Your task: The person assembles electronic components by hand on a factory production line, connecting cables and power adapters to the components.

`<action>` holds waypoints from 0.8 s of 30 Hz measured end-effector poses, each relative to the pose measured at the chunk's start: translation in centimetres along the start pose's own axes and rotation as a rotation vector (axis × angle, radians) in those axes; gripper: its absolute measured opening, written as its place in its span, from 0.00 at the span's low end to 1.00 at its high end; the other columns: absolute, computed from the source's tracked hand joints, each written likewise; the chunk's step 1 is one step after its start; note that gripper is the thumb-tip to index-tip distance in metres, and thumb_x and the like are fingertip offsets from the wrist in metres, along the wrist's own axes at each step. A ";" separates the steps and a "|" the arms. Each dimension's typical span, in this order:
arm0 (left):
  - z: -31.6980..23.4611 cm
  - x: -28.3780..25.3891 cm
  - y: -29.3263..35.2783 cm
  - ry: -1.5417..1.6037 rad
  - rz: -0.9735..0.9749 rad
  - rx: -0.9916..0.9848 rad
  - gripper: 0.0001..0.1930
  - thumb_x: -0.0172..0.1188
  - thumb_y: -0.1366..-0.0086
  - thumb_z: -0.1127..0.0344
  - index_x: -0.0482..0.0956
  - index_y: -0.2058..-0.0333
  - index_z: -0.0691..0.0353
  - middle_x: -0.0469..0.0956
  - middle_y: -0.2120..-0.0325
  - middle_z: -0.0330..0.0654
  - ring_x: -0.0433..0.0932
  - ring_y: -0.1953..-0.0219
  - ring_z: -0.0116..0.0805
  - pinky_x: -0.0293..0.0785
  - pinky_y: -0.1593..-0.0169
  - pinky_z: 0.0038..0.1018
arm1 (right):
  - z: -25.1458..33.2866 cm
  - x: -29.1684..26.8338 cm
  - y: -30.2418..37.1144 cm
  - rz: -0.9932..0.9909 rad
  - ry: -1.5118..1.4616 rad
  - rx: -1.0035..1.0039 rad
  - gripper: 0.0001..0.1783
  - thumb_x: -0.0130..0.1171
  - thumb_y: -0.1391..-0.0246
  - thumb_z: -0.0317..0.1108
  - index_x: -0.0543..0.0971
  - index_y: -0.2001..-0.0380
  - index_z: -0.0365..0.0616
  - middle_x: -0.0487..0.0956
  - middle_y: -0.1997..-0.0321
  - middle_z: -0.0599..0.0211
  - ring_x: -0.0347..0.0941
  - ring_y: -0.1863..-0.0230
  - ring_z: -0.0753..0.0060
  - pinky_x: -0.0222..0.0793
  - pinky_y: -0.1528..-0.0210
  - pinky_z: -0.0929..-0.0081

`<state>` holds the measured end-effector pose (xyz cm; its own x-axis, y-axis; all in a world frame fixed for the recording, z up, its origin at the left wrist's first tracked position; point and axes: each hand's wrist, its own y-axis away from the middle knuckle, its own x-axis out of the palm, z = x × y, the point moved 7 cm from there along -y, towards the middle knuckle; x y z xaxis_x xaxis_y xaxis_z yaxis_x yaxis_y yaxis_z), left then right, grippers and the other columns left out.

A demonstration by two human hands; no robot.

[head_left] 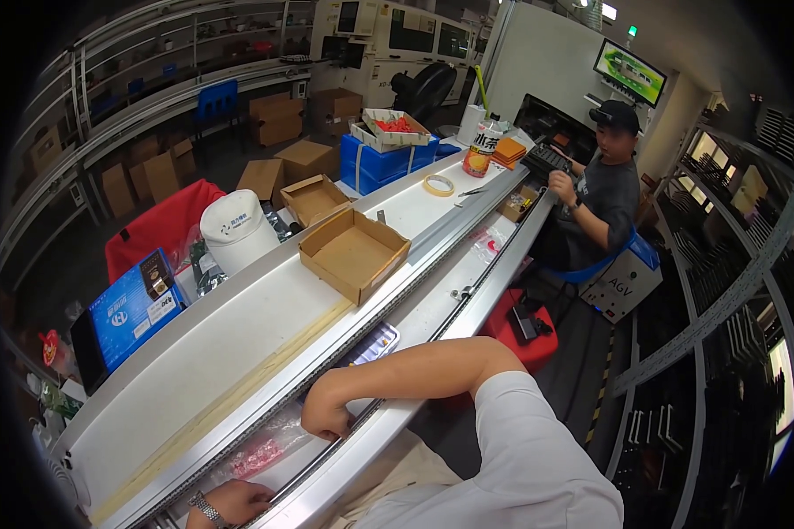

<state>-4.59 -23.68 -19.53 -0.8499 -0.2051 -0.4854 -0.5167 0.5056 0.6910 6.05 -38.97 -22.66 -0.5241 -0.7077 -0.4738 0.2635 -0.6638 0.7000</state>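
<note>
My left hand (238,502), with a metal-band watch on its wrist, rests low at the near end of the conveyor line, its fingers bent against the inner side of the near rail (362,458). Farther up the line, my right hand (326,413) reaches over that rail and points down into the channel. Its fingers are curled, and whatever they hold is hidden. Between the hands lies a clear plastic bag (260,454) of small pink-red parts. Just beyond my right forearm sits a pale tray (376,342) with purplish contents, partly covered by the arm.
An open cardboard box (355,256) stands on the white ledge, near a tape roll (438,185) and a white bucket (240,231). Up the line a seated co-worker (604,176) handles a dark object (547,161). A red stool (520,331) stands by the line; racks (679,353) line the right.
</note>
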 end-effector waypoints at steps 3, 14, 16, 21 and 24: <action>-0.7 -0.4 0.1 -0.026 -0.006 -0.027 0.14 0.55 0.40 0.66 0.78 0.56 0.62 0.82 0.66 0.39 0.77 0.69 0.34 0.73 0.61 0.27 | 0.8 -0.5 0.4 -0.020 0.086 0.017 0.03 0.58 0.63 0.28 0.77 0.84 0.41 0.77 0.84 0.70 0.65 0.83 0.68 0.65 0.73 0.69; -1.1 -0.8 0.4 0.041 -0.017 -0.028 0.14 0.56 0.41 0.68 0.79 0.57 0.63 0.82 0.68 0.39 0.77 0.71 0.32 0.73 0.62 0.26 | -0.4 0.1 -0.7 -0.041 0.100 0.050 0.05 0.57 0.62 0.29 0.76 0.86 0.41 0.76 0.84 0.70 0.66 0.82 0.67 0.65 0.74 0.68; -1.0 -0.6 0.4 0.064 -0.012 -0.018 0.14 0.56 0.42 0.68 0.79 0.57 0.63 0.82 0.68 0.39 0.77 0.71 0.32 0.73 0.62 0.25 | -0.8 0.4 -1.0 -0.038 0.081 0.045 0.05 0.57 0.62 0.29 0.76 0.86 0.42 0.76 0.84 0.70 0.66 0.82 0.67 0.65 0.73 0.68; -0.3 -0.1 0.0 0.193 -0.044 0.068 0.14 0.56 0.42 0.70 0.78 0.57 0.63 0.82 0.69 0.39 0.76 0.71 0.30 0.72 0.62 0.25 | -1.1 1.2 -0.8 0.032 -0.053 0.068 0.06 0.55 0.62 0.29 0.76 0.87 0.42 0.76 0.84 0.70 0.66 0.81 0.66 0.65 0.73 0.67; 1.1 0.5 -0.1 0.126 -0.073 0.041 0.13 0.56 0.42 0.71 0.79 0.57 0.63 0.82 0.70 0.38 0.76 0.72 0.29 0.72 0.63 0.25 | 0.2 0.2 0.6 0.035 0.004 0.047 0.06 0.55 0.61 0.29 0.76 0.86 0.42 0.76 0.83 0.69 0.67 0.80 0.66 0.65 0.73 0.66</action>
<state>-4.84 -22.87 -20.43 -0.8179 -0.3450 -0.4605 -0.5750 0.5188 0.6326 5.96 -39.44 -22.26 -0.5118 -0.7315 -0.4505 0.2437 -0.6265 0.7403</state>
